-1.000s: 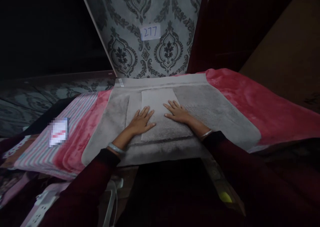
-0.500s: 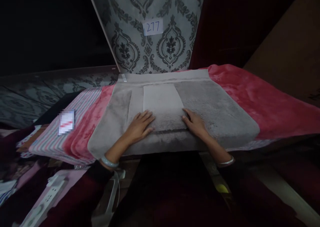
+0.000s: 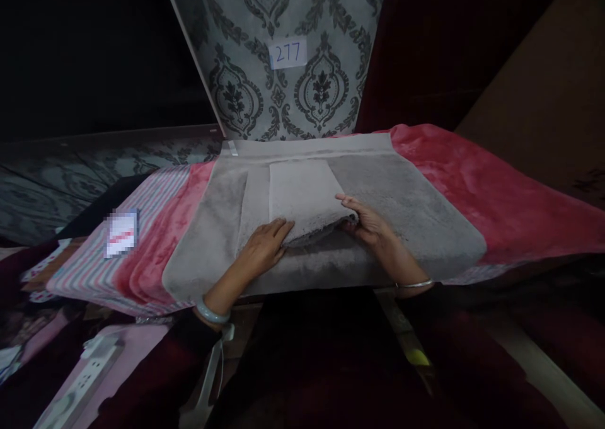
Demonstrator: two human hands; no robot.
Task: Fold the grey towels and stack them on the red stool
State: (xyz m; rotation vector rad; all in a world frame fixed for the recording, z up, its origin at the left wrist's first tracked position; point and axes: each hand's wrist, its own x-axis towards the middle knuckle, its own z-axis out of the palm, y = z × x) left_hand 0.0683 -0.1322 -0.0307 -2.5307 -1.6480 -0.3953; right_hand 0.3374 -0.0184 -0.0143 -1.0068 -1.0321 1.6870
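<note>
In the head view, with twelve o'clock pointing away from the person, a folded grey cloth (image 3: 302, 186) is lying at the middle of a larger grey mat (image 3: 425, 208). The right hand (image 3: 366, 221) is gripping the cloth at its four o'clock corner: the thumb and fingers are closing together on the edge, with a fingertip pressing on the top face and other fingers going beneath. The left hand (image 3: 265, 246) is sitting between seven and eight o'clock, its fingers lying over the near-left corner; its thumb is hiding from view, so I cannot tell whether it is pinching the cloth or only resting on it. The cloth is stretching away from both grips toward twelve o'clock, its near edge standing clear of the mat toward the right hand and showing a shaggy rim. At nine o'clock, a paler layer (image 3: 255, 189) is peeking out beside the cloth. A red blanket (image 3: 501, 196) is spreading at three o'clock. Between eight and nine o'clock, a striped cloth (image 3: 89, 262) is bearing a blurred card (image 3: 121, 234). At twelve o'clock, a paper marked 277 (image 3: 287, 53) is hanging on the patterned wall (image 3: 321, 95).
</note>
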